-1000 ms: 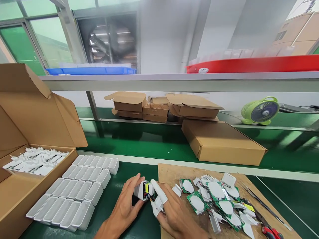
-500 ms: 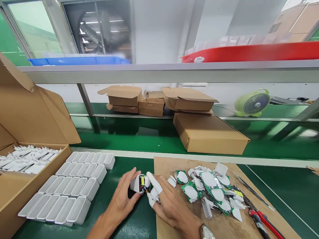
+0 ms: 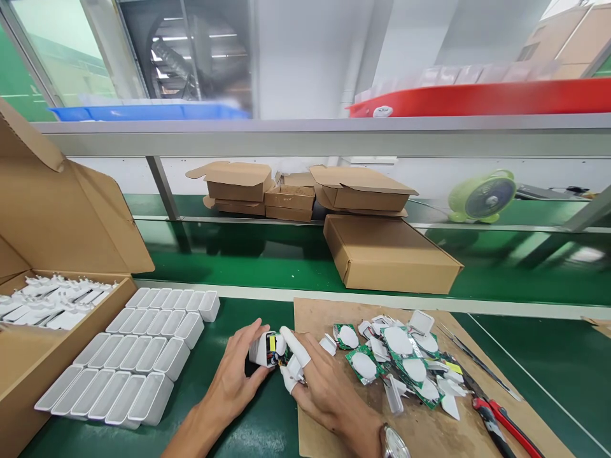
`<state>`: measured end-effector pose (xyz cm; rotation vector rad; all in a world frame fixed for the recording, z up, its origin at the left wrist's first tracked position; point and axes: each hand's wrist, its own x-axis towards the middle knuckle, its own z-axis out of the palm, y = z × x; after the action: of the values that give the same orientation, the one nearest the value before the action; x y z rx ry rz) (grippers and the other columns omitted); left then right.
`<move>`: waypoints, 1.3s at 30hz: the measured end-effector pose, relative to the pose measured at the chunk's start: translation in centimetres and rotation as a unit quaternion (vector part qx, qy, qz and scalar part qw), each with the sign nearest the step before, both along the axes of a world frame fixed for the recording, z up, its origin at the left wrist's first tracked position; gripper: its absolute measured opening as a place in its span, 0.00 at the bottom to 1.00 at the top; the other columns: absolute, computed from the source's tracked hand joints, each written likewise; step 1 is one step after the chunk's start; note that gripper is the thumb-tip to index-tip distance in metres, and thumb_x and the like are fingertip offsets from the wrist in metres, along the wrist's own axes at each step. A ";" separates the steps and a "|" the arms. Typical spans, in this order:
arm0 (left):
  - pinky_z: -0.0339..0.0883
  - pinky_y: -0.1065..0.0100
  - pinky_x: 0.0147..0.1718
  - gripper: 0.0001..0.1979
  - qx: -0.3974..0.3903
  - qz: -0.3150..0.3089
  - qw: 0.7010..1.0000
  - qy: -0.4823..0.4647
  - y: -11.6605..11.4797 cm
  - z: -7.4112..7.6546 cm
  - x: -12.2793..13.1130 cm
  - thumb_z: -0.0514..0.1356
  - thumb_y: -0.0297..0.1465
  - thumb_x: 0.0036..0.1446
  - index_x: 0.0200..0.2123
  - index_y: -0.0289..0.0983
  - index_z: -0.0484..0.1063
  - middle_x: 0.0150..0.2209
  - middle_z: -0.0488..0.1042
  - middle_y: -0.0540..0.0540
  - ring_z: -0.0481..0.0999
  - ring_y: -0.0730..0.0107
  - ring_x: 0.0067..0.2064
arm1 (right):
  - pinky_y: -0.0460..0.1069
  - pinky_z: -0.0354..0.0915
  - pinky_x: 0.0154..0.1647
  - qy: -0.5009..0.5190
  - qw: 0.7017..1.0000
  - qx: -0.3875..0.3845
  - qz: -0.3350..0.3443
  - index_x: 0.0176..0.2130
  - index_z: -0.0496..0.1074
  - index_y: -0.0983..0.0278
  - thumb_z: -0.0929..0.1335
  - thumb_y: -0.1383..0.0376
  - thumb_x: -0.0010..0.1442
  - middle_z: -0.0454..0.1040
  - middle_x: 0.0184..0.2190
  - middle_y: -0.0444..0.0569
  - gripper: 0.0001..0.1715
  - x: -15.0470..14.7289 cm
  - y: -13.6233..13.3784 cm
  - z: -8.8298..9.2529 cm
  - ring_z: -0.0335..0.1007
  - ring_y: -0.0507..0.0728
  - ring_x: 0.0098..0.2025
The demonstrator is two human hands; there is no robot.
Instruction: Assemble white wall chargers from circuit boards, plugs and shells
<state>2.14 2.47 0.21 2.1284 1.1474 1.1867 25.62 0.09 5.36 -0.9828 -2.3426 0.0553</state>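
Note:
Between my hands is a small white housing (image 3: pixel 258 352) with a circuit, a yellow part and fine wires showing at its open end. My left hand (image 3: pixel 235 369) is closed round its left side, thumb below and fingers above. My right hand (image 3: pixel 324 381), with white covers on thumb and index finger, pinches at the open end from the right; a round white piece shows between its fingertips. To the right, green boards with white discs (image 3: pixel 400 341) and loose white parts lie piled on a brown board (image 3: pixel 344 420).
Rows of white trays (image 3: pixel 150 397) stand at left beside an open carton (image 3: pixel 71 375) of white parts. Red-handled pliers (image 3: pixel 501 416) and tweezers (image 3: pixel 482 362) lie at right. A closed carton (image 3: pixel 391 254) sits beyond the board, with smaller boxes (image 3: pixel 238 181) and a green fan (image 3: pixel 483 196) behind.
The closed carton on the green surface has shifted slightly to the left. My hands keep nearly the same grip on the housing. The view has tilted very slightly.

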 end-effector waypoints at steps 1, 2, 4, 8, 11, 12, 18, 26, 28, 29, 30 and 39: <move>0.71 0.45 0.63 0.41 0.001 0.001 1.000 0.000 0.0 0.0 0.0 0.64 0.28 0.68 0.75 0.56 0.48 0.66 0.76 0.44 0.74 0.49 0.66 | 0.60 0.76 0.57 -0.003 1.000 -0.002 0.000 0.79 0.41 0.65 0.63 0.78 0.59 0.72 0.63 0.64 0.55 0.0 0.0 0.0 0.73 0.69 0.59; 0.71 0.45 0.63 0.41 0.000 0.001 1.000 0.001 -0.1 0.1 0.1 0.64 0.28 0.68 0.76 0.56 0.48 0.66 0.76 0.44 0.74 0.49 0.66 | 0.61 0.76 0.57 -0.008 1.000 -0.005 0.000 0.78 0.42 0.66 0.63 0.78 0.59 0.73 0.62 0.64 0.55 0.0 0.0 0.0 0.74 0.69 0.58; 0.71 0.45 0.63 0.42 0.001 -0.006 1.000 0.006 -0.2 0.1 0.2 0.64 0.28 0.68 0.76 0.57 0.48 0.66 0.76 0.44 0.74 0.48 0.66 | 0.61 0.77 0.57 -0.015 1.000 -0.010 0.003 0.78 0.44 0.66 0.62 0.79 0.59 0.74 0.61 0.64 0.54 0.0 0.0 0.1 0.74 0.69 0.57; 0.70 0.44 0.65 0.43 -0.025 -0.042 0.999 -0.005 -0.4 0.0 0.1 0.64 0.27 0.67 0.77 0.55 0.48 0.67 0.75 0.42 0.74 0.48 0.67 | 0.60 0.75 0.60 0.009 0.999 -0.026 0.018 0.78 0.47 0.63 0.64 0.78 0.62 0.75 0.61 0.62 0.50 -0.2 -0.1 0.3 0.74 0.68 0.61; 0.74 0.47 0.63 0.42 -0.069 -0.077 0.994 -0.044 -0.5 -0.1 0.0 0.65 0.31 0.67 0.77 0.50 0.49 0.68 0.73 0.38 0.77 0.49 0.64 | 0.57 0.77 0.57 0.083 0.994 -0.072 -0.001 0.75 0.56 0.59 0.71 0.67 0.69 0.77 0.58 0.57 0.42 -0.4 0.0 0.5 0.77 0.65 0.58; 0.74 0.47 0.63 0.40 -0.074 -0.089 0.992 -0.055 -0.5 -0.1 -0.1 0.64 0.31 0.67 0.77 0.48 0.50 0.67 0.73 0.37 0.78 0.49 0.64 | 0.56 0.78 0.55 0.104 0.991 -0.088 -0.010 0.72 0.61 0.58 0.72 0.64 0.69 0.78 0.56 0.56 0.37 -0.5 0.0 0.5 0.78 0.64 0.56; 0.72 0.48 0.64 0.30 -0.127 -0.086 0.981 -0.116 -0.4 0.8 0.0 0.58 0.27 0.68 0.71 0.45 0.59 0.59 0.79 0.40 0.81 0.55 0.58 | 0.55 0.76 0.60 0.149 0.982 -0.117 -0.018 0.59 0.77 0.57 0.67 0.70 0.72 0.78 0.59 0.55 0.20 -0.6 0.8 -0.6 0.78 0.62 0.59; 0.72 0.48 0.62 0.31 -0.239 -0.095 0.922 -0.289 0.4 1.7 -0.7 0.67 0.45 0.67 0.68 0.42 0.64 0.62 0.79 0.34 0.79 0.48 0.62 | 0.56 0.76 0.62 0.104 0.988 -0.111 0.021 0.63 0.74 0.56 0.66 0.76 0.69 0.77 0.60 0.54 0.28 -1.0 0.5 -1.8 0.78 0.61 0.59; 0.71 0.48 0.64 0.36 -0.248 -0.129 0.908 -0.313 0.7 2.1 -1.2 0.71 0.48 0.63 0.68 0.42 0.66 0.62 0.79 0.34 0.79 0.46 0.63 | 0.57 0.76 0.62 0.093 0.989 -0.110 0.025 0.63 0.73 0.58 0.66 0.76 0.69 0.77 0.60 0.55 0.27 -1.1 0.6 -1.9 0.78 0.62 0.59; 0.70 0.48 0.64 0.37 -0.259 -0.144 0.900 -0.320 0.9 2.3 -1.4 0.73 0.48 0.61 0.68 0.43 0.68 0.63 0.79 0.35 0.78 0.45 0.64 | 0.57 0.76 0.63 0.091 0.989 -0.114 0.029 0.63 0.73 0.58 0.66 0.75 0.70 0.77 0.60 0.55 0.26 -1.2 0.6 -1.9 0.78 0.62 0.59; 0.70 0.49 0.64 0.36 -0.271 -0.155 0.893 -0.324 1.0 2.5 -1.6 0.74 0.48 0.60 0.67 0.44 0.70 0.63 0.79 0.36 0.78 0.45 0.64 | 0.56 0.75 0.63 0.091 0.988 -0.117 0.031 0.63 0.72 0.58 0.67 0.74 0.71 0.77 0.60 0.55 0.25 -1.2 0.6 -1.9 0.78 0.62 0.59; 0.78 0.61 0.53 0.16 -0.179 -0.066 0.934 -0.303 0.8 1.8 0.9 0.75 0.47 0.58 0.37 0.41 0.86 0.49 0.79 0.41 0.83 0.55 0.51 | 0.59 0.77 0.61 -0.008 0.995 -0.097 -0.009 0.58 0.74 0.64 0.65 0.80 0.60 0.73 0.62 0.60 0.29 -1.4 0.3 -2.5 0.78 0.66 0.58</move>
<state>3.01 3.31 1.98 1.3956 0.8387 1.3190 24.21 0.39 2.89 -1.0988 -2.3756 0.2728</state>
